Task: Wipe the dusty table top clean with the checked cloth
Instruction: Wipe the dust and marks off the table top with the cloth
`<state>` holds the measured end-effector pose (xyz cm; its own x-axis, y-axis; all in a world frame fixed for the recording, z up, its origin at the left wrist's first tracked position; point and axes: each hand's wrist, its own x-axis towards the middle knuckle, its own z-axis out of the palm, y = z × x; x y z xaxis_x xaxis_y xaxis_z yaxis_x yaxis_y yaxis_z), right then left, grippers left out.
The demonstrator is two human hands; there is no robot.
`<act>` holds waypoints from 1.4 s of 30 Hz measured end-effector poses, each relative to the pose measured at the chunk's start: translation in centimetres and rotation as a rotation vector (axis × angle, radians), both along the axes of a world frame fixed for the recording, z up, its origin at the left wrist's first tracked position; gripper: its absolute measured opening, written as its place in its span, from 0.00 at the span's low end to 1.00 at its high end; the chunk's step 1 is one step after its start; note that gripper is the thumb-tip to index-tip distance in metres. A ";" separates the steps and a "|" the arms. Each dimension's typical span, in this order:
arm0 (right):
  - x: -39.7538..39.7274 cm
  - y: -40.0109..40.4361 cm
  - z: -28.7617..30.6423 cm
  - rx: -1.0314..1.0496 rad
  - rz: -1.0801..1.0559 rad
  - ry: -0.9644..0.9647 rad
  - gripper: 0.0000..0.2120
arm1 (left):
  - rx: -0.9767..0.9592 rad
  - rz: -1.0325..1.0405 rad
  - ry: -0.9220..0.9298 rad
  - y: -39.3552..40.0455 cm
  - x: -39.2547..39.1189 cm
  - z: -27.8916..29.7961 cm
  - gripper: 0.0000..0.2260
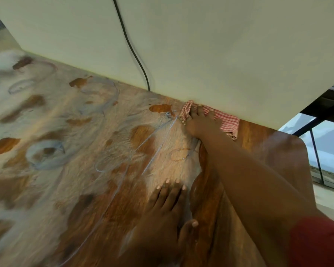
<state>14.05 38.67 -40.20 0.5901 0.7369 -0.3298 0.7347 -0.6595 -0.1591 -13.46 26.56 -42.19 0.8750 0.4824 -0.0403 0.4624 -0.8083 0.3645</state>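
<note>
A brown wooden table top fills the view, coated with pale dust, ring marks and bare brown patches. The red-and-white checked cloth lies bunched at the table's far edge, against the cream wall. My right hand reaches far forward and presses down on the cloth, its fingers spread over the cloth's left part. A strip of clean dark wood shows to the right of my right arm. My left hand lies flat on the table nearer to me, fingers straight, holding nothing.
A cream wall stands along the table's far edge, with a black cable running down it to the table. The table's rounded right corner ends beside a black metal frame and the floor.
</note>
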 end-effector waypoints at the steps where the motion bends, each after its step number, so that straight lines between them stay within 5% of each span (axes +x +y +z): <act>1: -0.2 -0.1 0.1 0.002 0.033 0.000 0.28 | 0.002 0.001 -0.004 0.0 0.0 0.0 0.33; 6: 2.1 -4.0 -0.1 -0.070 0.253 -0.092 0.28 | -0.008 -0.006 -0.003 0.1 0.0 -0.2 0.34; 18: 0.4 -1.5 0.2 -0.025 0.070 -0.085 0.27 | -0.025 0.011 -0.024 0.0 0.0 0.0 0.34; 26: -1.4 -10.4 -0.7 -0.058 0.481 -0.101 0.32 | 0.000 -0.012 0.068 0.2 0.0 0.6 0.35; 36: -1.8 -4.3 -0.3 -0.042 0.136 -0.028 0.27 | 0.003 0.002 0.001 -0.1 0.0 0.3 0.34; 42: -7.1 -10.9 -0.6 -0.030 0.483 -0.024 0.29 | -0.005 0.006 -0.001 -0.1 0.0 0.2 0.37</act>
